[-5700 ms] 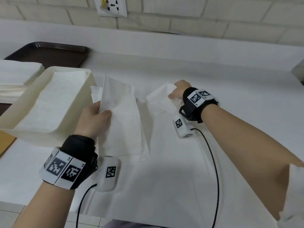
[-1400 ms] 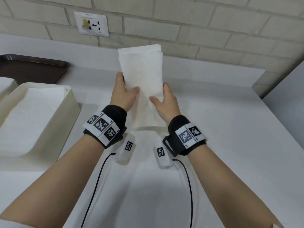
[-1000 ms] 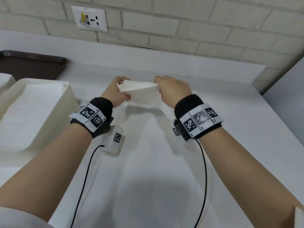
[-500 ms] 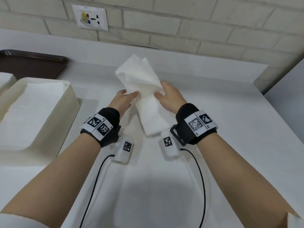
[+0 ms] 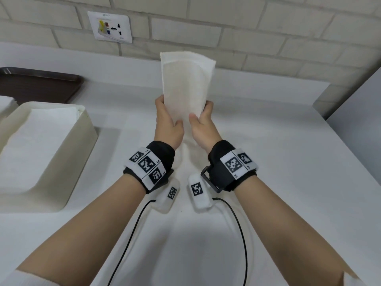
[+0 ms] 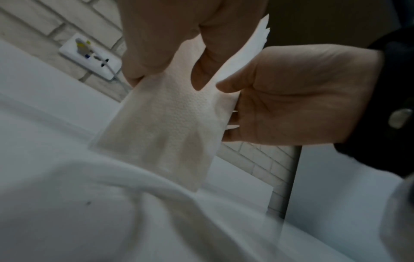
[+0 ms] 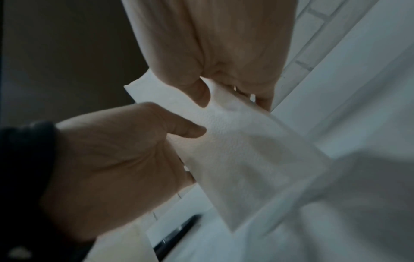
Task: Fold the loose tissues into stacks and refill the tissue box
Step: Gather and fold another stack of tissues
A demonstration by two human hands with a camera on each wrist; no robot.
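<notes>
Both hands hold one folded stack of tissues (image 5: 185, 87) upright above the white table (image 5: 268, 162). The left hand (image 5: 168, 124) grips its left edge, thumb in front and fingers behind. The right hand (image 5: 203, 124) grips the right edge in the same way. The lower end of the stack hangs between the wrists. The box (image 5: 82, 129) stands to the left, with flat tissues inside. A dark tray (image 5: 41, 85) lies behind it.
</notes>
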